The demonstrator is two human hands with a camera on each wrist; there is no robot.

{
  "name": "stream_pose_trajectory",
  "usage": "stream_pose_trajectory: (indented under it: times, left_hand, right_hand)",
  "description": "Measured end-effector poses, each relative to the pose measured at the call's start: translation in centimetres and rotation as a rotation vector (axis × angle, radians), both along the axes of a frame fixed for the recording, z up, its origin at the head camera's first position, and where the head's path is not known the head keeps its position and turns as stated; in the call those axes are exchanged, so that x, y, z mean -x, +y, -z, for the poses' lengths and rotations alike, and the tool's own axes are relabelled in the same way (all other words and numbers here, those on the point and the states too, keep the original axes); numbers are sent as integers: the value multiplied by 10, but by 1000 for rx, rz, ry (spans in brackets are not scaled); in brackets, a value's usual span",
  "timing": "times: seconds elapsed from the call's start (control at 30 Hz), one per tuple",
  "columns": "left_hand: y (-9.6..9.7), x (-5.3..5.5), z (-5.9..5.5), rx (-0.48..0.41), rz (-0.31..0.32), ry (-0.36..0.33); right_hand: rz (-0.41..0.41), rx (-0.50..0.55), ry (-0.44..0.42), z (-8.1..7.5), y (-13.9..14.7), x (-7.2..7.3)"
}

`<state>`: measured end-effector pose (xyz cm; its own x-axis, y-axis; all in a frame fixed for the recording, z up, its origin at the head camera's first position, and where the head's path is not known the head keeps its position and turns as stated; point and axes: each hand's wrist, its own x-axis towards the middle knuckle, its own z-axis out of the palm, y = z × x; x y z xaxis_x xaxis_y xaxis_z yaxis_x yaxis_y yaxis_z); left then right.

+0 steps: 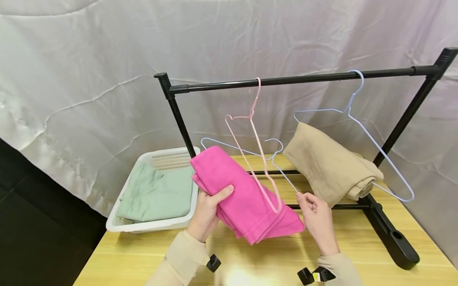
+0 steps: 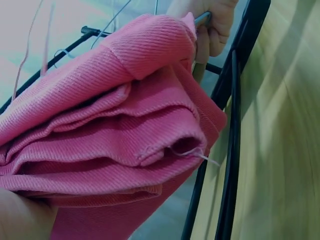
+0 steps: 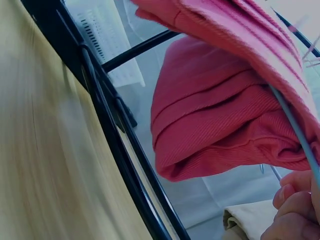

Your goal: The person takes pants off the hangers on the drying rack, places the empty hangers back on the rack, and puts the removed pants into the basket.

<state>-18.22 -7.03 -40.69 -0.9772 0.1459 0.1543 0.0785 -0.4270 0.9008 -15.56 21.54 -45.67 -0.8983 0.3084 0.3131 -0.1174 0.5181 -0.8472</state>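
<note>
A folded pink garment (image 1: 229, 174) of thick ribbed cloth hangs in the air, draped over a light blue hanger (image 1: 285, 176). My left hand (image 1: 209, 212) grips the garment's left side, thumb on top and fingers hidden beneath. At the hanger's right corner my right hand (image 1: 317, 218) pinches the wire. The right wrist view shows the hanger's bar (image 3: 295, 127) running between two layers of the pink cloth. The hanger's hook is free of the rail. A pink hanger (image 1: 256, 133) hangs from the rail in front of the garment.
A black rack's rail (image 1: 304, 78) spans the wooden table (image 1: 125, 260). On its right, a folded beige garment (image 1: 325, 159) hangs over another blue hanger (image 1: 379, 147). The white basket (image 1: 150, 227) at left holds folded pale green cloth (image 1: 161, 198). A grey curtain hangs behind.
</note>
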Motion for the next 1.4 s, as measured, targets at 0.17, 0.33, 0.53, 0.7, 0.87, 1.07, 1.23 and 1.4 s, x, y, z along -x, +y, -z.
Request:
stream_pose_trajectory:
  times: [0.17,0.33,0.53,0.7,0.87,1.07,1.23,1.4]
  left_hand:
    - [-3,-3,-3,0,-16,36]
    - [-7,-7,-6,19,-20,60]
    - [-13,-10,-12,42,-20,92]
    - [-17,-13,-17,77,11,139]
    - [-21,-16,-22,145,11,205]
    - [-27,-20,-25,236,-11,265]
    - [-34,-23,-32,251,-29,302]
    - [-47,-23,-47,171,-44,286]
  right_hand:
    - [-16,10,-10,2,-2,2]
    - [-6,23,-20,3,-1,1]
    - [-23,43,-39,5,-1,2]
    - [-39,74,-60,7,-5,3]
    - [-49,75,-66,7,-9,5]
    - [-61,112,-76,11,-12,7]
    - [-14,103,-98,16,-6,8]
    - [89,57,-79,14,5,8]
